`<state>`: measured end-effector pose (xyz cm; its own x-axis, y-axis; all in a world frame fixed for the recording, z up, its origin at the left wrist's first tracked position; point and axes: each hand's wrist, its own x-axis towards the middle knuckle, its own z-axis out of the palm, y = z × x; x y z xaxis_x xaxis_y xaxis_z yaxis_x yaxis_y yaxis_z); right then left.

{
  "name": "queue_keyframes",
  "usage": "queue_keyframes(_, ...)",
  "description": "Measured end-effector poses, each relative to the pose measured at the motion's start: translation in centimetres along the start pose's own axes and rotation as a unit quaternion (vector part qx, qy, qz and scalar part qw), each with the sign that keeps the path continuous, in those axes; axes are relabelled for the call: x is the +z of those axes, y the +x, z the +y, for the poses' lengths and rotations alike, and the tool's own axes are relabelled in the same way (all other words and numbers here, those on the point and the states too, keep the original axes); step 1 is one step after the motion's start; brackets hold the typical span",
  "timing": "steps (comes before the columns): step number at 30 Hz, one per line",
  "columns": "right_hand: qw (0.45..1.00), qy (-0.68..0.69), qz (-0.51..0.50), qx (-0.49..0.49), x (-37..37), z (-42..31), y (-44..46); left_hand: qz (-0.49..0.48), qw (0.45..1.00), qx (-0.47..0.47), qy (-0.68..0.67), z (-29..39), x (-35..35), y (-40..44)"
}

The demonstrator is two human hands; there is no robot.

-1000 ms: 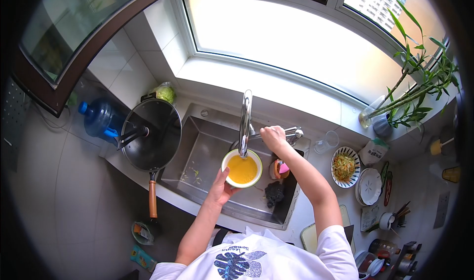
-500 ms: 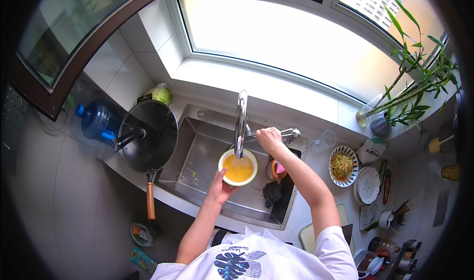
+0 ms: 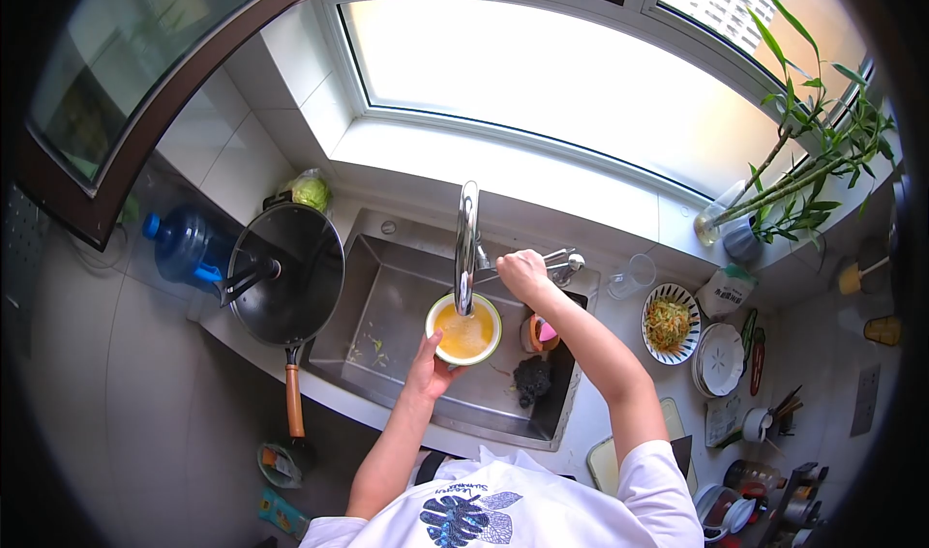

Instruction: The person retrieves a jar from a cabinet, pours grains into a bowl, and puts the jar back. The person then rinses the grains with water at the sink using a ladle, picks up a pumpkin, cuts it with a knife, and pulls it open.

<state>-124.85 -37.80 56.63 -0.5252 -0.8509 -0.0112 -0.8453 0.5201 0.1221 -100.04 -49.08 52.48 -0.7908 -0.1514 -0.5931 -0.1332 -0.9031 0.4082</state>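
A white bowl (image 3: 464, 328) with a green rim holds yellow-orange liquid, its surface rippled. My left hand (image 3: 433, 366) grips its left and lower side, thumb at the rim, over the steel sink (image 3: 387, 292). Right above the bowl is the end of the chrome faucet (image 3: 467, 248). My right hand (image 3: 524, 275) is closed at the faucet's base, beside the metal handle parts; what its fingers hold is hidden. A dark scrubber (image 3: 532, 379) and an orange container with something pink (image 3: 539, 332) are at the sink's right side.
Left of the sink are a black wok (image 3: 290, 296), a blue water jug (image 3: 189, 243) and a cabbage (image 3: 312, 192). To the right stand a glass (image 3: 634, 275), a bowl of shredded vegetables (image 3: 670, 324), stacked plates (image 3: 721, 359) and a cutting board (image 3: 605, 466). Plants (image 3: 803, 180) stand by the window.
The liquid's surface has turned from smooth to rippled and frothy under the faucet. My hands keep nearly the same places, while the whole view has shifted slightly.
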Motion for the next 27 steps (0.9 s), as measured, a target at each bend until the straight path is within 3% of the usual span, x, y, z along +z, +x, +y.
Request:
queue_keyframes(14,0.987,-0.081,-0.081,-0.11,-3.0,1.4,3.0,-0.043,0.999,0.005,0.002,1.9,1.3,-1.0)
queue_keyframes(20,0.999,-0.021,-0.005,0.036,-2.5,1.0,2.1,-0.044,0.998,0.0,0.042,2.9,1.2,-1.9)
queue_keyframes(21,0.996,0.011,0.056,0.065,-1.5,0.5,1.1,-0.054,0.997,-0.011,0.052,3.1,1.5,-2.3)
queue_keyframes(22,0.988,0.039,0.117,0.098,-1.3,-0.3,-0.3,-0.048,0.997,-0.006,0.063,3.3,1.7,-2.7)
queue_keyframes(27,0.927,0.21,0.128,0.284,-1.1,-4.6,-11.5,-0.069,0.986,-0.043,0.148,3.0,1.7,-4.1)
